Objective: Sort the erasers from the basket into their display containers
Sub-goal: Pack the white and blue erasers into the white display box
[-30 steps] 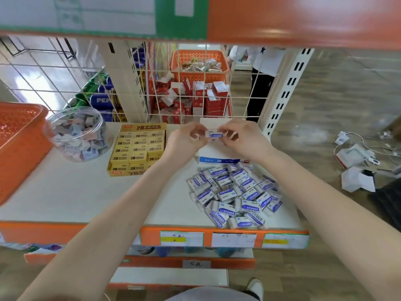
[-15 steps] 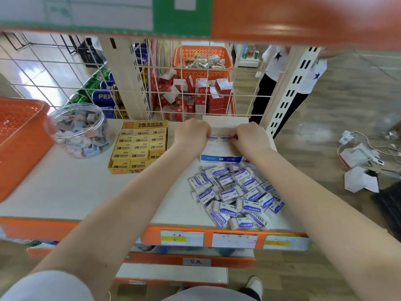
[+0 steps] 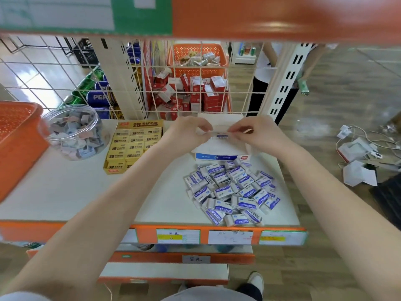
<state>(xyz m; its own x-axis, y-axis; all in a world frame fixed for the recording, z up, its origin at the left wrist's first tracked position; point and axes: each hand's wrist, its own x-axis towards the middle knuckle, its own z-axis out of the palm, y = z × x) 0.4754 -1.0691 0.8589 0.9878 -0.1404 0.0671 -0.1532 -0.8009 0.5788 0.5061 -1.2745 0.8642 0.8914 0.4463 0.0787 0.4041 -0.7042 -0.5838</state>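
- Eraser (image 3: pixel 222 136) sat just above the display box (image 3: pixel 217 157), pinched at its ends by left hand (image 3: pixel 191 131) and right hand (image 3: pixel 253 135).
- Both hands had risen out of the box (re-seating it, probably).
- Loose pile (image 3: pixel 232 192) in front of the box: plenty left.

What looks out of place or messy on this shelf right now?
The blue-and-white erasers lie in a jumbled heap on the shelf, in front of the white box rather than inside it. The yellow box beside it holds neat rows. Loose packaging and cables litter the floor at right.
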